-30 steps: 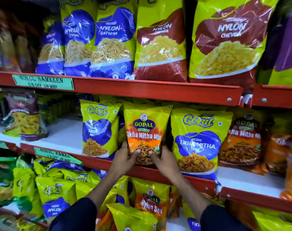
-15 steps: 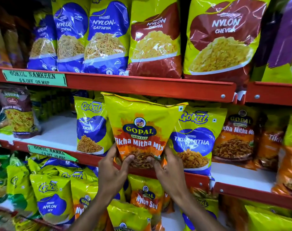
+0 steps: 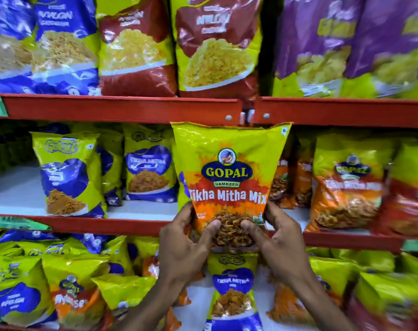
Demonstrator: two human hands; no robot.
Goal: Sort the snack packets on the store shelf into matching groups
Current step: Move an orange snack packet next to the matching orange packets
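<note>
Both hands, left (image 3: 179,249) and right (image 3: 282,244), clench the bottom of the Gopal Tikha Mitha Mix packet (image 3: 229,177), upright before the middle shelf (image 3: 136,224). It hides packets behind. Surrounding packets blur; most labels are unreadable.

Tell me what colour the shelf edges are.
Red, on every shelf edge in the head view.

Bare white shelf board (image 3: 17,187) lies open left of the blue-and-yellow packets (image 3: 69,175); orange packets (image 3: 346,187) crowd the right.

Gopal Tikha Mitha Mix packet (image 3: 229,177) lifted off middle shelf, carried right toward orange Gopal packets (image 3: 346,189).
</note>
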